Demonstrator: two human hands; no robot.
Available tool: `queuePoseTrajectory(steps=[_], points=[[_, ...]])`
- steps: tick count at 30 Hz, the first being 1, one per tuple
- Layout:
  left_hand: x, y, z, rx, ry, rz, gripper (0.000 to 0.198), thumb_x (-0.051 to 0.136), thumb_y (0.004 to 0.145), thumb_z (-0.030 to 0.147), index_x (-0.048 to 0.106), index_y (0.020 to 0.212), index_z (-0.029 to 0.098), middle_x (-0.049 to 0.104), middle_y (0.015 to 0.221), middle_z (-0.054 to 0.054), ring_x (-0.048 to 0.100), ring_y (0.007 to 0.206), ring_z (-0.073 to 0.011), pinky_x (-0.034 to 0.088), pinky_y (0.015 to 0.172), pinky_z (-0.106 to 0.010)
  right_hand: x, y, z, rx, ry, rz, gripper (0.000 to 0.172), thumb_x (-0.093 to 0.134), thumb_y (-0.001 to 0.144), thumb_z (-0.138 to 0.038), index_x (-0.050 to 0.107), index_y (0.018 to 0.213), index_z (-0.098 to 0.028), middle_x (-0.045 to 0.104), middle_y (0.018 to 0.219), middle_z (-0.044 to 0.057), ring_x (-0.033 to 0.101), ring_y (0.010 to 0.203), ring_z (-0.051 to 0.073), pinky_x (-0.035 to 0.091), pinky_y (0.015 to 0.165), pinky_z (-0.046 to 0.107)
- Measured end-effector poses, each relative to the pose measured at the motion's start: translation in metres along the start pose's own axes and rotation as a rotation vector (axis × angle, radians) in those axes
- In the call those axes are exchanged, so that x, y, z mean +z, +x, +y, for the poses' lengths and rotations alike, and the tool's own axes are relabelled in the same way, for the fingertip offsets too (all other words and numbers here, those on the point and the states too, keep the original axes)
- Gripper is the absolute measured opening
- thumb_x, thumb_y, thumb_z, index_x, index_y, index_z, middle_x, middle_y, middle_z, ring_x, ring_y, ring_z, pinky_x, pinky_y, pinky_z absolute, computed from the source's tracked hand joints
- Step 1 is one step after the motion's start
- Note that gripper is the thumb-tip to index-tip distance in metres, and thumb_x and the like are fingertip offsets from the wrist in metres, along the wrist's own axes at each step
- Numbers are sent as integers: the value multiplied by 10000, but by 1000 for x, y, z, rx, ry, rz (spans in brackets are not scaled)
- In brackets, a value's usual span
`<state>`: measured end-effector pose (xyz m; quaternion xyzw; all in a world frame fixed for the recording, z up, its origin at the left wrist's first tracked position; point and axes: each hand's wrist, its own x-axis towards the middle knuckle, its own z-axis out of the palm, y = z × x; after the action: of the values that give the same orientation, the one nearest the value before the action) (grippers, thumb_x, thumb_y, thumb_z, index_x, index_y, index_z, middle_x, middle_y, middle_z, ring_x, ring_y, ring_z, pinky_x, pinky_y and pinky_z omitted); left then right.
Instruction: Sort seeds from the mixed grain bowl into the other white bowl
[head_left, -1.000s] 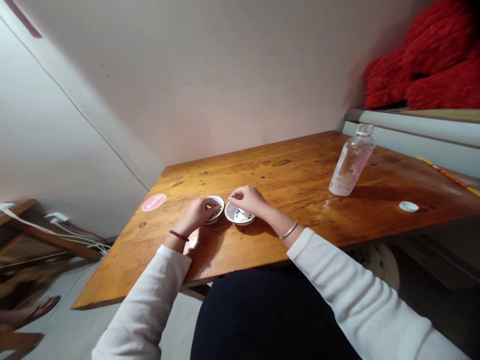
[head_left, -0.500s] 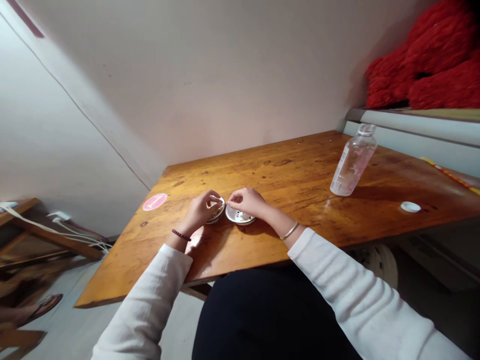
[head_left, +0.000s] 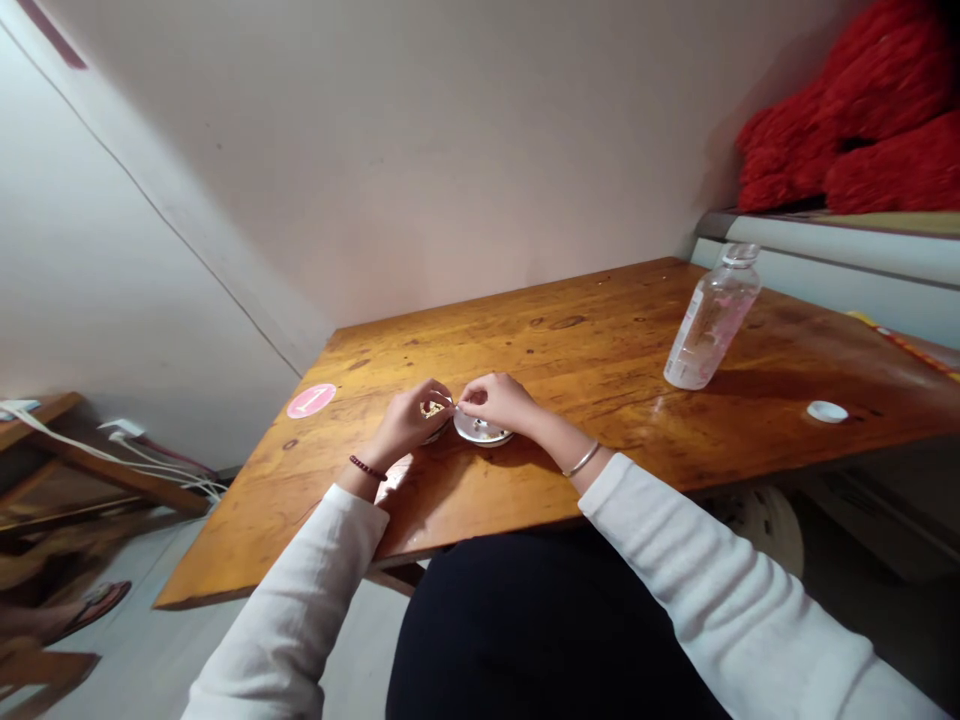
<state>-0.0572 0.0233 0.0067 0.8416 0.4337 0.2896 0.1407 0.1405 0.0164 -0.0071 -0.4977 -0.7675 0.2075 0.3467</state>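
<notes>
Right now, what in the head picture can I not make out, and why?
All in the head view:
Left bowl: mostly hidden behind the left hand.
Small pieces in the right bowl: too small to identify; right hand covers part.
Either grip: too small to tell whether anything is held.
Round thing: partly hidden by the table and right sleeve.
Red fluffy thing: cut off by the right edge.

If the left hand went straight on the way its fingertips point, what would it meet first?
Most likely the right hand: the left hand points across at it, and their fingertips look almost together. With one view, depth is unclear, so I can't tell whether they touch.
</notes>
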Motion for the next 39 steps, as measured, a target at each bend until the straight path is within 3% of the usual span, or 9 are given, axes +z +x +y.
queuePoseTrajectory(steps=[11, 21, 27, 39], points=[[0, 0, -3, 30, 71, 26, 190, 627, 763, 334, 620, 908, 211, 708, 849, -8, 618, 734, -148, 464, 663, -248, -1, 1, -1, 12, 16, -16, 160, 636, 740, -310, 753, 803, -221, 734, 791, 11, 635, 731, 139, 401, 590, 197], [-3, -2, 4, 57, 285, 88, 146, 619, 801, 325, 647, 911, 233, 687, 881, -24, 580, 770, -173, 425, 685, -268, 0, 1, 0, 19, 26, -51, 165, 668, 756, -361, 766, 818, -244, 747, 817, 22, 669, 774, 163, 448, 627, 213], [-4, -3, 8, 80, 259, 104, 147, 625, 805, 323, 640, 921, 234, 699, 886, -21, 579, 761, -169, 419, 678, -264, 2, 3, 3, 23, 41, -73, 230, 738, 701, -425, 768, 842, -246, 746, 814, 27, 674, 785, 164, 450, 621, 205], [1, 0, 3, -23, 173, 161, 310, 669, 759, 345, 571, 1035, 243, 738, 845, 12, 562, 658, -141, 450, 649, -246, 4, 4, 5, 34, 168, -46, 258, 739, 705, -414, 753, 855, -205, 741, 789, 39, 679, 746, 162, 479, 641, 211]])
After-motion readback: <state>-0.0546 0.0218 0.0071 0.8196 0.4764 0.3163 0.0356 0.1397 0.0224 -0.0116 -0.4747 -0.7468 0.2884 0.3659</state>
